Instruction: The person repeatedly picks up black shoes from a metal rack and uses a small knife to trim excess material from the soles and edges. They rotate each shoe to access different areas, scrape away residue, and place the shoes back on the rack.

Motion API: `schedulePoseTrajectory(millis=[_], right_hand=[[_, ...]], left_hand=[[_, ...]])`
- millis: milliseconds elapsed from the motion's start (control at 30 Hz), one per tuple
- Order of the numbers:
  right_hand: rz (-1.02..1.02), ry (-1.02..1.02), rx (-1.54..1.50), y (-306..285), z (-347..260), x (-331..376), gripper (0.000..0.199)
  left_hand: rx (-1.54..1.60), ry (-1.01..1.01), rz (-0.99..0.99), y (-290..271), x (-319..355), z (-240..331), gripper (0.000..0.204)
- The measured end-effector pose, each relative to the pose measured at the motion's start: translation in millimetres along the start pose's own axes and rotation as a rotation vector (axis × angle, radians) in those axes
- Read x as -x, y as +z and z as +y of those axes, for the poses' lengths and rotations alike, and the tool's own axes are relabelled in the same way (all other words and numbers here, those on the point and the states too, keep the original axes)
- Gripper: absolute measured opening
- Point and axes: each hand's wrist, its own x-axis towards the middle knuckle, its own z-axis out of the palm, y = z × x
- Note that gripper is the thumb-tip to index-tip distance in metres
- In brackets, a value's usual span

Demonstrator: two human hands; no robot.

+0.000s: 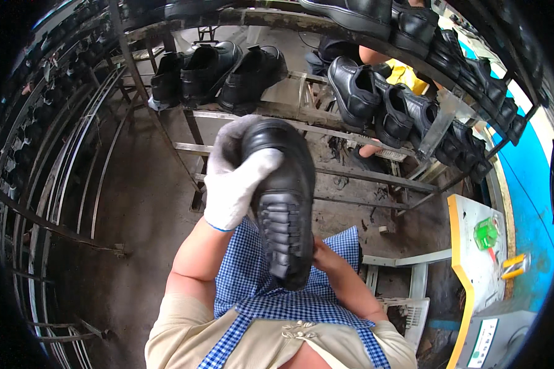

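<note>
A black leather shoe (287,184) is held up in front of my body, its rounded toe pointing away and its ribbed, laced-looking upper facing me. My left hand (237,175), in a white knit glove with grey on the fingers, is closed round the toe end, thumb across the top. My bare right hand (321,253) is against the right side of the shoe near its heel end. Its fingers are hidden behind the shoe. A blue-and-white checked apron (240,270) lies behind the shoe, over my lap.
Ahead stands a metal rack (289,112) with several black shoes (255,74) on its shelves. Another rack (74,184) curves along the left. To the right, a yellow-edged white panel (468,246) bears a green bottle (486,234); a yellow can (514,266) is beside it. A person's yellow garment (406,77) shows beyond the rack.
</note>
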Motion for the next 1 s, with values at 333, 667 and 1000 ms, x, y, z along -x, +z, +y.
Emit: schedulePoseTrajectory(millis=[333, 667, 1000], right_hand=[[0.146, 0.035, -0.468, -6.2, 21.7, -24.5, 0.051], [0.310, -0.123, -0.302, 9.2, -23.9, -14.4, 0.046], [-0.081, -0.238, -0.451, 72.2, -233.3, -122.8, 0.074]], left_hand=[[-0.060, -0.071, -0.252, 7.9, 16.6, -1.3, 0.092], [-0.099, 0.132, -0.335, 3.0, 1.6, 8.2, 0.088], [-1.197, 1.226, 0.347, -20.9, -191.3, 117.7, 0.063]])
